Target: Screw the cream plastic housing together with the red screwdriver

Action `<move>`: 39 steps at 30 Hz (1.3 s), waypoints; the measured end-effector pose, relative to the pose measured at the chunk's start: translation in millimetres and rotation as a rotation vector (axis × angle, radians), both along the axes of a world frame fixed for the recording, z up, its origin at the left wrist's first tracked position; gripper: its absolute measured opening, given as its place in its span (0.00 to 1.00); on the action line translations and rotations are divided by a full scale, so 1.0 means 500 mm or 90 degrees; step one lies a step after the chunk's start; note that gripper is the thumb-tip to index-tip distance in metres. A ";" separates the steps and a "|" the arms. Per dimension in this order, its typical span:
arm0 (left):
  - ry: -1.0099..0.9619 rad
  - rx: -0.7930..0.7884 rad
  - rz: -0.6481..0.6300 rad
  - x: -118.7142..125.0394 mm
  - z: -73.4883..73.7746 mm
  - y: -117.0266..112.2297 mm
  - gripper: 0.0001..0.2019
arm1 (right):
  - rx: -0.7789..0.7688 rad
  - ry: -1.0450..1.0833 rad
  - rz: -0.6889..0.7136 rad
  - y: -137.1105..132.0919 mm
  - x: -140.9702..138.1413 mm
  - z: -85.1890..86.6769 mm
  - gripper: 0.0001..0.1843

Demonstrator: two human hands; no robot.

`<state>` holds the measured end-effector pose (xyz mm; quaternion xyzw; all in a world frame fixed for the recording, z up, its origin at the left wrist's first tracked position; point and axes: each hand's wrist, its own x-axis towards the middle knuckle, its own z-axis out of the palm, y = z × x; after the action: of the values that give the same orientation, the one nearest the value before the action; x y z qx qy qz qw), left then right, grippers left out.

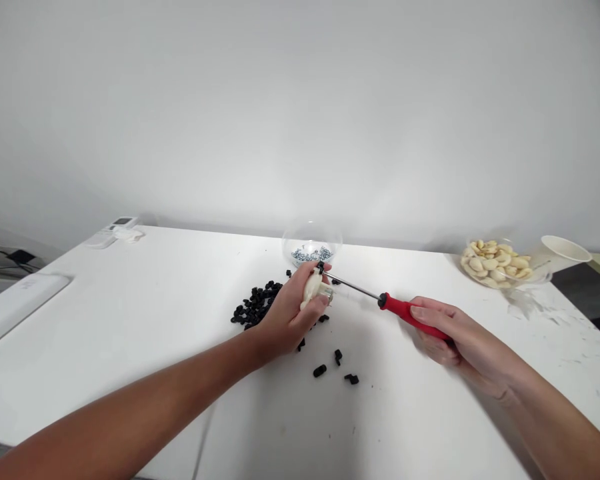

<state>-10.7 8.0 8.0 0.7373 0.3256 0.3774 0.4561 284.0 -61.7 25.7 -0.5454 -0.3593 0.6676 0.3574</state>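
Noting the head view, a red-handled screwdriver [405, 315] is found gripped in the right hand [460, 337], with its long axis running up and leftward across the table and its steel shaft directed toward the left hand [293, 313]. The shaft tip is seen at a small black part [321, 267] seated on the top end of a cream plastic piece [312, 290]; actual contact cannot be confirmed from this angle. The cream plastic piece is held in the closed fingers of the left hand, which is therefore the nearer hand, while the right hand is kept back along the handle, its fingers closed around it. The cream plastic piece is partly hidden by those fingers, so its full shape cannot be assessed. A heap of black plastic parts [256, 305] lies just left of the left hand, and loose black parts [320, 371] are scattered nearer the viewer on a white table [130, 373]. A glass bowl of small metal screws [311, 243] stands beyond, and a clear bowl of cream curved pieces [495, 264] and a paper cup [565, 250] are placed at the far right.
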 end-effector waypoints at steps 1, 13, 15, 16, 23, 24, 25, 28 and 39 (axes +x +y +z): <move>-0.005 0.024 -0.002 -0.001 -0.001 -0.002 0.21 | -0.016 0.025 0.014 0.001 0.003 0.000 0.23; -0.093 -0.080 0.017 -0.003 -0.007 0.005 0.21 | 0.516 -0.526 -0.048 -0.031 -0.004 0.008 0.11; -0.095 -0.111 0.017 -0.003 -0.007 0.006 0.21 | 0.667 -0.625 -0.044 -0.035 -0.003 0.003 0.09; -0.091 -0.129 0.017 -0.003 -0.006 0.007 0.20 | 0.716 -0.656 -0.038 -0.036 -0.004 0.001 0.10; -0.087 -0.160 0.029 0.000 0.000 0.011 0.16 | 0.745 -0.687 -0.017 -0.043 -0.020 -0.004 0.09; -0.088 -0.146 0.020 0.001 -0.001 0.011 0.16 | 0.712 -0.667 -0.024 -0.044 -0.021 -0.004 0.09; -0.086 -0.129 0.012 0.001 -0.001 0.010 0.17 | 0.664 -0.638 -0.030 -0.044 -0.022 -0.002 0.09; -0.065 -0.077 -0.004 -0.003 -0.003 0.011 0.17 | 0.434 -0.477 -0.047 -0.037 -0.022 0.003 0.12; -0.020 0.079 0.006 -0.008 -0.005 0.017 0.20 | -0.026 0.088 0.073 -0.008 0.001 -0.011 0.17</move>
<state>-14.6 16.7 5.4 0.7567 0.2979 0.4103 0.4127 284.7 -65.9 20.3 -0.4836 -0.3506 0.7303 0.3314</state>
